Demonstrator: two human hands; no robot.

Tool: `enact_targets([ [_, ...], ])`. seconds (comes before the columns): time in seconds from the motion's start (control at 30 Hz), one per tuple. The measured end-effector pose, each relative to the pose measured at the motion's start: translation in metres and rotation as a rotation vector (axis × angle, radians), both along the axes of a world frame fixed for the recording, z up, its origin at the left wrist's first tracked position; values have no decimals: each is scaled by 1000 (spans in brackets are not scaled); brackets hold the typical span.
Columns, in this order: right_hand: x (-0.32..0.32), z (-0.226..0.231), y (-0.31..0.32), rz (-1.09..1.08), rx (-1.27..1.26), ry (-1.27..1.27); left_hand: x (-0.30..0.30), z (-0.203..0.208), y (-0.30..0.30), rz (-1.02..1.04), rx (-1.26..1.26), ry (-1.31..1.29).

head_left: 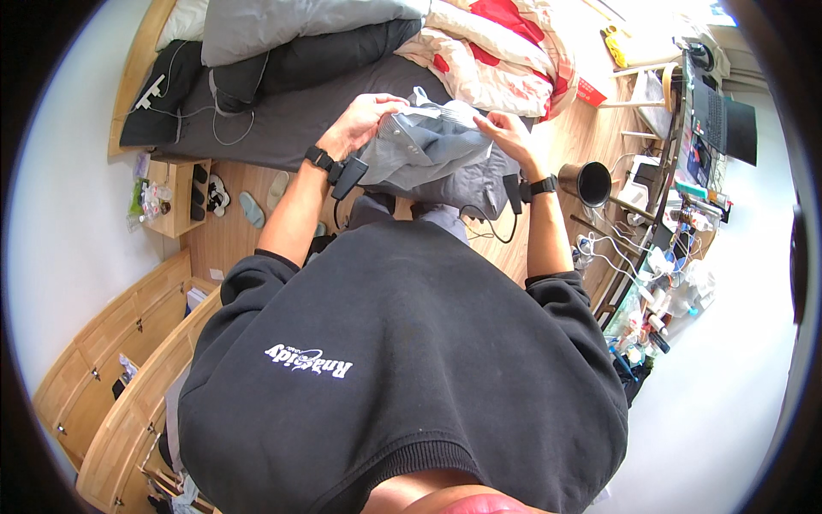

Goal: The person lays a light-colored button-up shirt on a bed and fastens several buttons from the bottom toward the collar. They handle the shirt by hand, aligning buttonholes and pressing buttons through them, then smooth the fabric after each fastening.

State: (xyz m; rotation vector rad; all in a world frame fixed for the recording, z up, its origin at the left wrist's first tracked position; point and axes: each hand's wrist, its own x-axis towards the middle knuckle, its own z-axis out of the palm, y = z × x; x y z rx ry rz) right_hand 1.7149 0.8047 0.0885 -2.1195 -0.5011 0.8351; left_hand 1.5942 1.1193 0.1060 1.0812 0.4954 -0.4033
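Between my two hands hangs a light grey-blue button-up shirt, its cloth bunched, with a few small buttons showing. My left hand pinches its upper edge on the left. On the right, the fingers of my right hand are closed on the other upper corner. The shirt is held up in front of the near side of a bed with a dark grey sheet. Darker grey cloth shows just under the shirt; whether it belongs to the bed cannot be told. Each wrist wears a black strap with a small dark device.
Pillows and a grey quilt lie on the bed, beside a red-and-white quilt. A dark bin stands on the wood floor at right, near a cluttered desk with a laptop. Slippers and wooden cabinets are at left.
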Motion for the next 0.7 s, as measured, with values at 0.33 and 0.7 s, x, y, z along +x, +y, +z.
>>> enact_targets([
  [0.33,3,20,9,-93,16,-453,14,16,13,118,-9,-134],
  [0.7,-29,-14,52,-175,481,127,-5,2,-45,238,-18,55],
])
